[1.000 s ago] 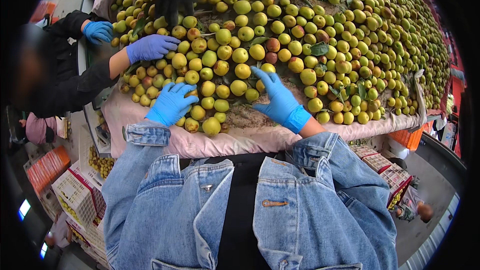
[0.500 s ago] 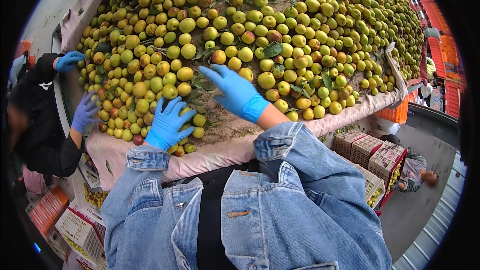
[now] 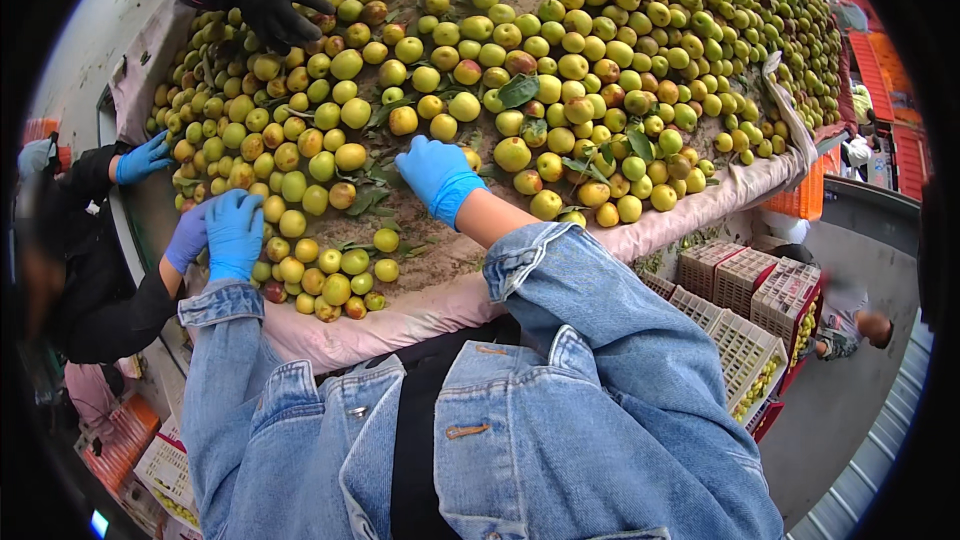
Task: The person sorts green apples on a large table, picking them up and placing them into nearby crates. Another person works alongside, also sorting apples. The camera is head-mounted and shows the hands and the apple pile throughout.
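Small yellow-green jujubes (image 3: 330, 162) with reddish-brown patches lie spread over a cloth-edged sorting table. My left hand (image 3: 236, 236), in a blue glove, is at the table's left front among the jujubes, right beside a co-worker's purple-gloved hand (image 3: 188, 237). Its fingers are bent and pressed together; whatever they hold is hidden. My right hand (image 3: 440, 180), also blue-gloved, is low over the middle of the table. Its fingers are curled in, close to a few jujubes (image 3: 443, 127), and their contents cannot be seen.
A black-gloved hand (image 3: 278, 6) reaches in from the far left. Another blue-gloved hand (image 3: 144, 158) rests at the left edge. Pink cloth (image 3: 425, 312) covers the front edge. Plastic crates (image 3: 738, 348) of fruit stand at lower right, near a person (image 3: 850, 325). Leaves (image 3: 519, 91) lie among the jujubes.
My left hand has moved left, up against the purple glove, its fingers drawing together. My right hand's outstretched fingers have curled in. A black-gloved hand has come farther in from the far left.
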`<state>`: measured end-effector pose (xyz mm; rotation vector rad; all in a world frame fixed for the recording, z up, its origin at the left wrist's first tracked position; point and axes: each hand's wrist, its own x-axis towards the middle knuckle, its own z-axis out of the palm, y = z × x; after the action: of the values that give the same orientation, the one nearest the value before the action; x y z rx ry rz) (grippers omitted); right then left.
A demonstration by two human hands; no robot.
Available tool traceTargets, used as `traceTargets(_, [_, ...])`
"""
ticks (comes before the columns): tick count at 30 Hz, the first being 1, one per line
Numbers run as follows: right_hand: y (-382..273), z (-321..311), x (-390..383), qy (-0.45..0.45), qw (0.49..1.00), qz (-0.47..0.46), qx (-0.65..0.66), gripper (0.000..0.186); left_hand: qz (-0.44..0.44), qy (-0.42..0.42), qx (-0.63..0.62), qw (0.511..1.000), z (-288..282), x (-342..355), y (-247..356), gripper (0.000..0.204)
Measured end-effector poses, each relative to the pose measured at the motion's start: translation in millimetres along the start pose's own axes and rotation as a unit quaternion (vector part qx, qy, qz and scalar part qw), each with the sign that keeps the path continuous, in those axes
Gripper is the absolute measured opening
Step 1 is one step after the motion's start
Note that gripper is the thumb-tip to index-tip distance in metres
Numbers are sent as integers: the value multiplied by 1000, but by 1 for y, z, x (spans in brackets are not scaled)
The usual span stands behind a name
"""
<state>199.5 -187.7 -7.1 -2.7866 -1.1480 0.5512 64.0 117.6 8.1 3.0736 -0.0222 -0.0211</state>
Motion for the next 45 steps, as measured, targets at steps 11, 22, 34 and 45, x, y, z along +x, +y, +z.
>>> traceTargets(11, [128,-92,-169,122,962,153,191,29,178,-131,-83,972,6,58,184,59])
traceTargets(22, [207,-101,-168,369,782,138,484,17,-36,-47,90,994,10,40,80,56])
traceTargets(34, [196,-140,-224,237,621,160,730,26,158,63,-599,782,-88,170,321,30])
traceTargets(45, [176,-134,-203,182,768,72,610,26,310,-62,-271,909,-82,161,331,29])
